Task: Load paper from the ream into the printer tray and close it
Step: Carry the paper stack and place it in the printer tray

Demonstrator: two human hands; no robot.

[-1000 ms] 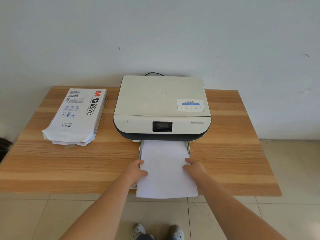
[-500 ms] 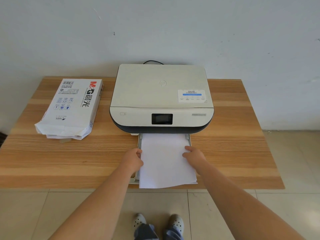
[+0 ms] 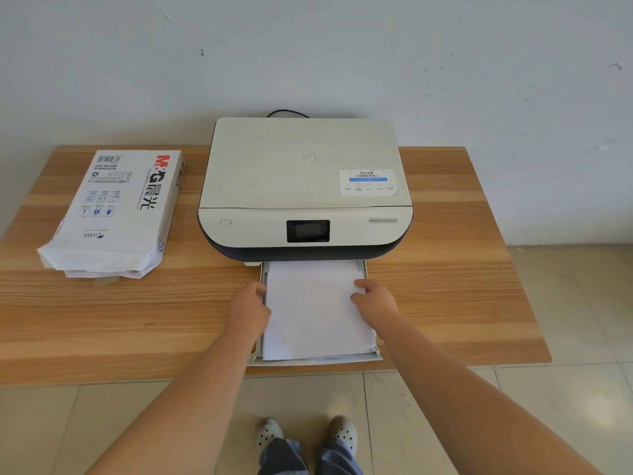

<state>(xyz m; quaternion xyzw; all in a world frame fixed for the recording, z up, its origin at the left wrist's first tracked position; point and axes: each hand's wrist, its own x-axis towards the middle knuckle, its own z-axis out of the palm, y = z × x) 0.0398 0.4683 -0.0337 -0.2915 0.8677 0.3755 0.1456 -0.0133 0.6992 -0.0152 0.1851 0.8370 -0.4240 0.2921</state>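
Plain pale wall behind, tiled floor below, one wooden table pushed up against the wall. One printer sitting at the back middle of that table, cream lid, dark band under the front, one small dark screen on the front panel, one sticker on the lid's right side, one black cable looping out behind. One paper tray pulled out from under the printer's front, sticking toward the table's near edge and still open. One stack of white paper lying flat in that tray, far end tucked in under the printer. One ream left of the printer, well apart from it, wrapper torn open at the near end with sheet edges poking out.

Two bare hands, both just in front of the printer. Left hand curled against the tray's left edge, touching the paper's left side. Right hand resting on the paper's right edge, fingers bent, thumb on top of the sheets. Neither hand clamped tight around anything, more pressing the stack from both sides. Two feet in light perforated clogs on the tiles in front of the printer table.
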